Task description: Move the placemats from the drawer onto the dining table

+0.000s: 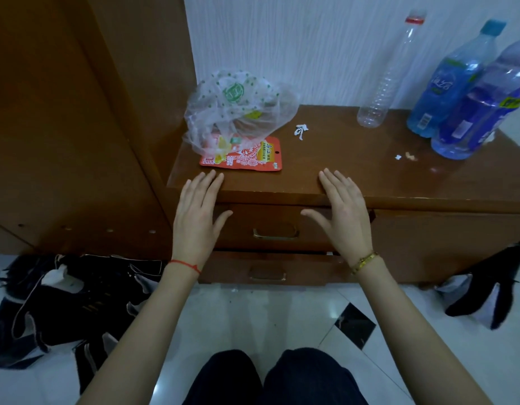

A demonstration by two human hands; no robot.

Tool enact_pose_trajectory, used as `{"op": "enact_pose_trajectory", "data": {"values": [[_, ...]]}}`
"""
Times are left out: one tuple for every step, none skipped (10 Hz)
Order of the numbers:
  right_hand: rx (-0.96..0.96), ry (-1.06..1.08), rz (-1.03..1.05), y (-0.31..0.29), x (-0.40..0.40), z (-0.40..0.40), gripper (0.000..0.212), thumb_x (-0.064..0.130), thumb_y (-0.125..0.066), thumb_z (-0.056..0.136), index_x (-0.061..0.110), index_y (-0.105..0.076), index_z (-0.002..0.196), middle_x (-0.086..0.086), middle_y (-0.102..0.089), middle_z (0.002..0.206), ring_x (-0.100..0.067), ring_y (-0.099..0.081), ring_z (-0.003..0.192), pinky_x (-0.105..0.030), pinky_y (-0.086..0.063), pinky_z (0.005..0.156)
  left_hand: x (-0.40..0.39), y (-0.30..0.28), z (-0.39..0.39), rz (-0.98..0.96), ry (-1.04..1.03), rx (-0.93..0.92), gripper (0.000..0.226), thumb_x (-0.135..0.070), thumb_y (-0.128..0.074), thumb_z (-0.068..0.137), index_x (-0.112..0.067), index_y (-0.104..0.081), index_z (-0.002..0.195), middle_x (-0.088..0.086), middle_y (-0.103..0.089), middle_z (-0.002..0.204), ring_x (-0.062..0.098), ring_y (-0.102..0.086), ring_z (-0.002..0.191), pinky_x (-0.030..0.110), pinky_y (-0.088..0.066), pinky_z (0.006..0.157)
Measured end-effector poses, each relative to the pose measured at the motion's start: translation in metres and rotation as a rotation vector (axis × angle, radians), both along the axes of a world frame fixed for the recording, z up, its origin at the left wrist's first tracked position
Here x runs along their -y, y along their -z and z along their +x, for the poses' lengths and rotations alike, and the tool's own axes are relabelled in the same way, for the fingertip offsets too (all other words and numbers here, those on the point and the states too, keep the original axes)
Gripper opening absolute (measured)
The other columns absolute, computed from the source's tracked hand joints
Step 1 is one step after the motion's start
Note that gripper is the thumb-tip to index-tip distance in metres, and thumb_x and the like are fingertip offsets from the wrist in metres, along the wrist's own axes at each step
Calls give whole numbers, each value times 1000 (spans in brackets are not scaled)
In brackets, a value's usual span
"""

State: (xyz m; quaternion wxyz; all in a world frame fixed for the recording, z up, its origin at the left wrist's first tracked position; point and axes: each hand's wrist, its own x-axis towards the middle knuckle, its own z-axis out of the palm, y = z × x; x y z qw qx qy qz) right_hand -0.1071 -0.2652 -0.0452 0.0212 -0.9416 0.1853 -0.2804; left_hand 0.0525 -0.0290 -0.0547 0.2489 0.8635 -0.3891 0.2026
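Both hands spread flat and empty, left hand (196, 213) and right hand (342, 213) hovering before the upper drawer (270, 226), shut tight. No placemats visible; presumably inside. Likely light and floppy, so pull the brass handle (275, 231), then lift them by opposite edges.

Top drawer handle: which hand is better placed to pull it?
Roughly even, slight edge right: the right hand thumb points toward the top drawer handle, sitting slightly closer than the left hand. Both open, empty.

Red wrist string (185, 265), gold bracelet (364, 262)
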Motion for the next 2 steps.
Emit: {"op": "enact_pose_trajectory", "data": {"values": [[-4, -67, 98, -13, -3, -6, 70, 46, -63, 88, 11, -40, 144, -5, -41, 150, -21, -33, 141, -38, -21, 119, -2, -11, -3, 30, 27, -72, 69, -33, -64, 87, -12, -34, 146, 6, -38, 151, 20, -25, 144, 41, -15, 121], [-10, -107, 194, -30, -8, -13, 56, 31, -62, 92, 12, -45, 141, -5, -45, 147, -22, -36, 139, -38, -28, 117, -8, -27, -6, 53, 35, -137, 63, -30, -65, 88, -10, -41, 142, 7, -44, 146, 21, -30, 142, 40, -18, 120]]}}
